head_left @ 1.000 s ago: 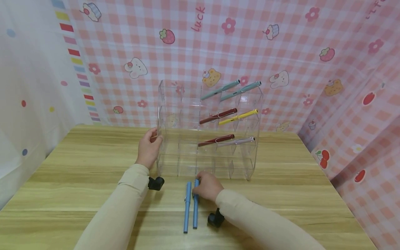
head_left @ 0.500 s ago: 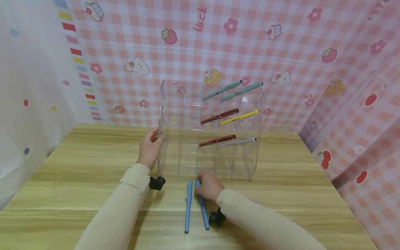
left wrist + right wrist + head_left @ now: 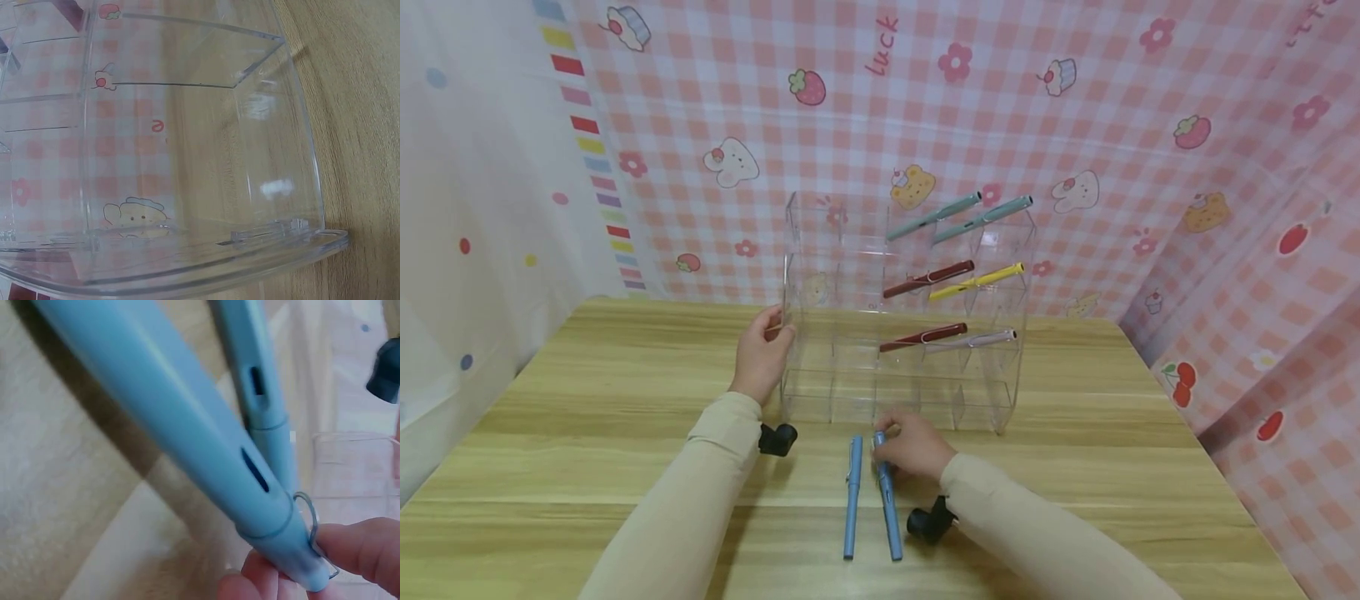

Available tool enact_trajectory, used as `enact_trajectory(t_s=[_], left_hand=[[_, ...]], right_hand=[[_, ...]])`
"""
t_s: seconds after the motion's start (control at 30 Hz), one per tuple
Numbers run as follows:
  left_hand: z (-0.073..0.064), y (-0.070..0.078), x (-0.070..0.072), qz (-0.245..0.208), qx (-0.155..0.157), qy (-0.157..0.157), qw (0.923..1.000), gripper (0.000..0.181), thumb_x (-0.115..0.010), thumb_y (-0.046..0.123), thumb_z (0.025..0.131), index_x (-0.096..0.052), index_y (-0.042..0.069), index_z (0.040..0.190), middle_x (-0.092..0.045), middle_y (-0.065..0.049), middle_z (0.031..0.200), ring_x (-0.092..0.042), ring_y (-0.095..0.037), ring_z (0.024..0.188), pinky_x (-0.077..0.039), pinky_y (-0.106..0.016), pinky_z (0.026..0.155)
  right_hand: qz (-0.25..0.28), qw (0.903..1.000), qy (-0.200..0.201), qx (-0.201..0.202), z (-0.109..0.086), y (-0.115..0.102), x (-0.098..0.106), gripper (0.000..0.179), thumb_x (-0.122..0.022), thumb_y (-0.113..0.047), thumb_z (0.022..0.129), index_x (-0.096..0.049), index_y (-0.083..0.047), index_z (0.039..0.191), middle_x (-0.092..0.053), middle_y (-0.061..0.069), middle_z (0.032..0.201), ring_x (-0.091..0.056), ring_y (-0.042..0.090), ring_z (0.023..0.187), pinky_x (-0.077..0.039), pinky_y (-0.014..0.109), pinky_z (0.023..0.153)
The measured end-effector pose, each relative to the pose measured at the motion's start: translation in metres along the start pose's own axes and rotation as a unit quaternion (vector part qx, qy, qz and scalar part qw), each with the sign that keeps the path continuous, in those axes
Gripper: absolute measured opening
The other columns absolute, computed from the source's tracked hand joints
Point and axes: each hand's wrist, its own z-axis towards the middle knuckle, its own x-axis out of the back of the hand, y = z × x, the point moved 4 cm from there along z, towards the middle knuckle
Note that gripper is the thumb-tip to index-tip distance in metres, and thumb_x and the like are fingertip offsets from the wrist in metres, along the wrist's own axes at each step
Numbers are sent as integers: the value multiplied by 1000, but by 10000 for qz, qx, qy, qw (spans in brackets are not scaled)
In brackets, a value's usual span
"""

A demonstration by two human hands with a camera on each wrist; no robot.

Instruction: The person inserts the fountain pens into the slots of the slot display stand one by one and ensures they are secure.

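A clear acrylic pen rack [image 3: 850,410] stands on the wooden table, its compartments in tiers. My left hand [image 3: 762,354] grips its left side edge, thumb in front; the left wrist view looks through the rack's clear walls [image 3: 187,84]. Below the rack's front, my right hand [image 3: 917,446] pinches the clip end of a blue pen [image 3: 890,518]. In the right wrist view, thumb [image 3: 362,550] and fingers close round this pen's [image 3: 187,428] cap by the wire clip. To its left a second blue pen [image 3: 852,500] lies lengthwise on the table.
Slanted in the rack's right-hand compartments are two teal pens [image 3: 985,218], two dark red pens [image 3: 928,279], a yellow pen [image 3: 977,282] and a pale lilac pen [image 3: 992,337]. A pink checked cloth [image 3: 737,100] hangs behind the table [image 3: 625,392].
The right-hand blue pen has swung from nearly straight to a slant, its near end going right. My right hand has shifted slightly right with it. My left hand stays on the rack.
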Motion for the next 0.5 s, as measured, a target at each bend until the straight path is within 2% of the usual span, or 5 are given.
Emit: enact_trajectory(t_s=[0.33,0.5], left_hand=[[1,-1,0,19,31,-63,10000,48,-49,12,96,-43,1,143,-46,-22,140,-46,-35,123,-40,-46,104],[1,-1,0,47,59,-79,9999,48,-49,12,97,-42,1,143,-46,-22,140,-45,-35,124,-39,-46,105]], right_hand=[[939,9949,252,258,-9,-5,13,32,-61,0,82,-53,2,113,-58,10,82,-56,17,62,-55,33,57],[1275,9896,581,310,-15,-11,23,31,-59,2,84,-52,2,114,-58,11,85,-56,18,64,-56,37,62]])
